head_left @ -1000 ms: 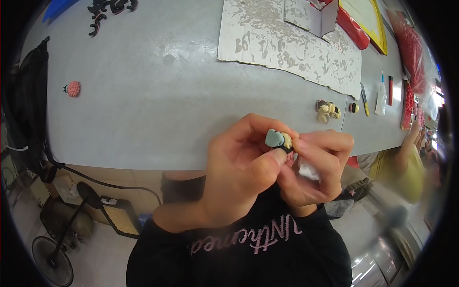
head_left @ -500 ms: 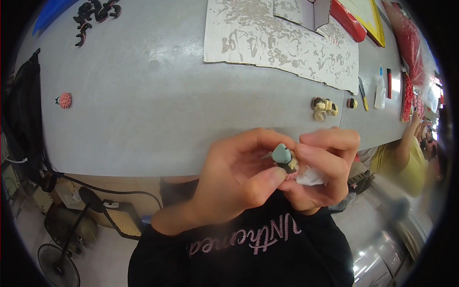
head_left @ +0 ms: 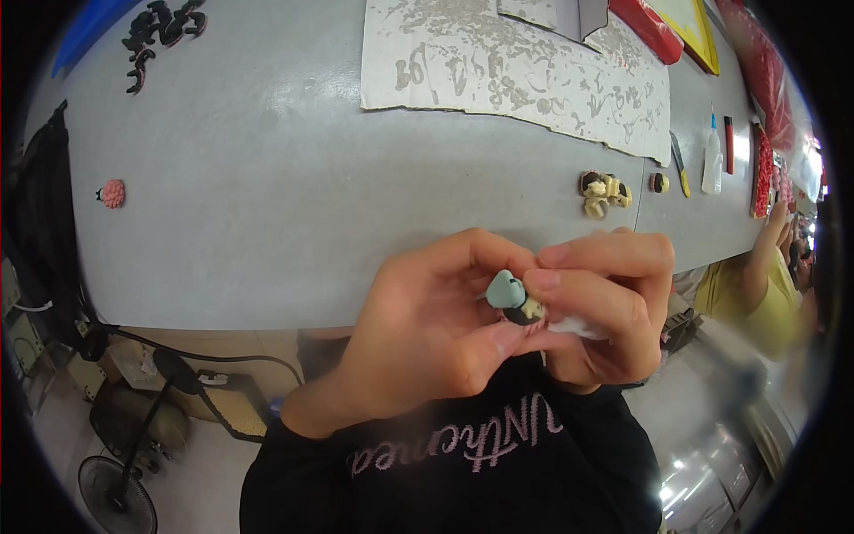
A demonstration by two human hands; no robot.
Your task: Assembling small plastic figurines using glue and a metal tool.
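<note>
My left hand (head_left: 427, 320) is closed around a small figurine (head_left: 509, 294) with a grey-green top and a dark and cream body, its thumb pressing from below. The fingertips of my right hand (head_left: 614, 307) pinch the figurine's right side. A piece of white tissue or cloth (head_left: 583, 328) is tucked inside the right hand, mostly hidden by the fingers. On the table beyond the hands sits a cluster of small cream and dark pieces (head_left: 605, 194), with a single similar piece (head_left: 658, 182) to its right.
A pink knobbly piece (head_left: 113, 193) lies at the far left, and several black curled pieces (head_left: 165, 31) at the back left. Stained white cardboard (head_left: 516, 80) covers the back. A yellow-handled knife (head_left: 680, 165) and a squeeze bottle (head_left: 713, 160) lie right. Another person (head_left: 752, 298) is at right.
Both hands have shifted slightly left with the figurine, which has turned a little. The white tissue is less exposed. The whole view has shifted slightly.
</note>
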